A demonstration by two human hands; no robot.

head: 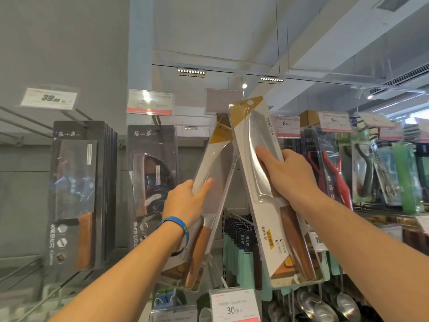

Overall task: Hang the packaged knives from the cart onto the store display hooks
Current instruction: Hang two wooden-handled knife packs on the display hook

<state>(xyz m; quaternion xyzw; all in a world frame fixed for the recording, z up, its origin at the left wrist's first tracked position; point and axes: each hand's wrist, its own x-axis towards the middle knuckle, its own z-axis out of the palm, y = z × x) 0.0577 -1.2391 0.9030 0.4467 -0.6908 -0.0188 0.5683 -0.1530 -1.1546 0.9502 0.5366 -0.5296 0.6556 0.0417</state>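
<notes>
My left hand (185,201) grips a white-and-gold packaged knife (213,163) by its middle, tilted so its top leans right under a hook with a blank grey price tag (224,99). My right hand (285,175) grips a second, similar packaged knife (262,145) with a wooden handle, tilted the other way. Its hang hole (250,102) sits just below and right of that tag. The tops of the two packages almost meet. The hook's tip is hidden behind the packages.
Dark boxed cleavers (74,194) and another dark pack (152,173) hang on hooks at the left. Red-handled tools (329,168) and peelers hang at the right. Price tags (48,98) top the hooks. Ladles (346,303) and more packs hang below.
</notes>
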